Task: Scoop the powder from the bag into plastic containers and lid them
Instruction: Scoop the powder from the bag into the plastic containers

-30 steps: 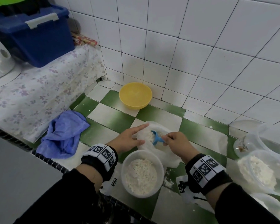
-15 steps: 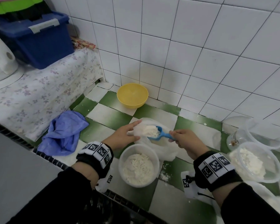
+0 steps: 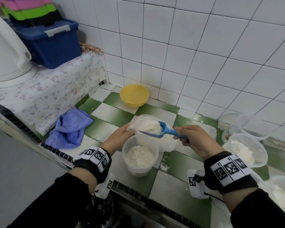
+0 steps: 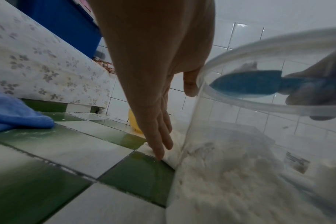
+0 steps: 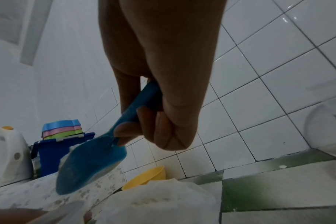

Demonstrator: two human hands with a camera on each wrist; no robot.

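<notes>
My right hand grips the handle of a blue scoop heaped with white powder. The scoop hangs over the open white bag, just beyond the far rim of a clear plastic container. That container stands in front of the bag, partly filled with powder and without a lid. In the left wrist view the scoop shows through the container's wall. My left hand touches the bag's left side with straight fingers.
A second open container with powder stands at the right, with more clear containers behind it. A yellow bowl sits by the tiled wall, a blue cloth at the left. Spilled powder lies beside the container.
My right hand has lifted the scoop, now full of powder, out of the bag and drawn it back toward the container. The left hand has stayed at the bag's side.
</notes>
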